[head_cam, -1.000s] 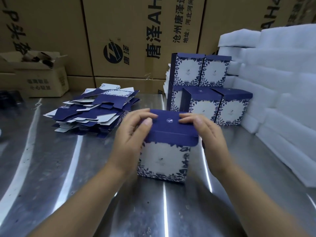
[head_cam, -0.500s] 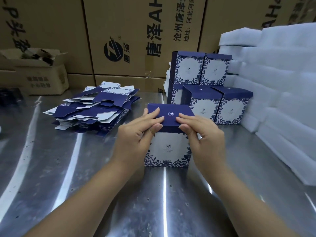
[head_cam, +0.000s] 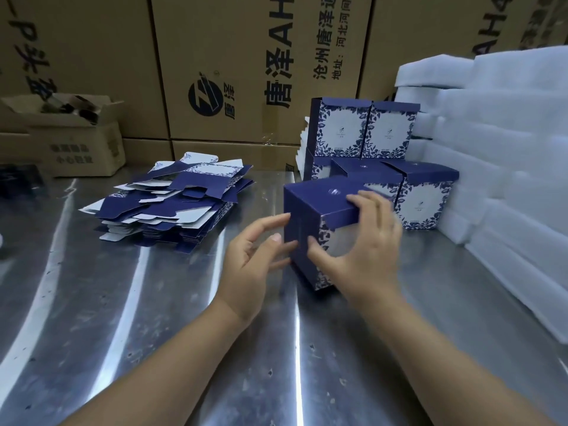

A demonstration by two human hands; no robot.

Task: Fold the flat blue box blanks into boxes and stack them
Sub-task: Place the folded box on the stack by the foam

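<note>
A folded blue box (head_cam: 319, 198) with a white floral panel stands on the steel table (head_cam: 153, 318), turned corner-on toward me. My right hand (head_cam: 359, 250) grips it, fingers over the lid's front edge and thumb on the near corner. My left hand (head_cam: 255, 256) is beside its dark left wall with relaxed fingers, fingertips at or just off the wall. A pile of flat blue box blanks (head_cam: 172, 204) lies to the left. Finished boxes (head_cam: 365, 130) are stacked in two layers behind, against the foam.
White foam sheets (head_cam: 498, 155) are piled along the right side of the table. Large brown cartons (head_cam: 246, 63) form a wall at the back. A small opened carton (head_cam: 73, 139) sits at the back left.
The lid is shut now. The box has been turned and shifted right. My left hand has come off the lid to the box's left side; my right hand holds the front.
</note>
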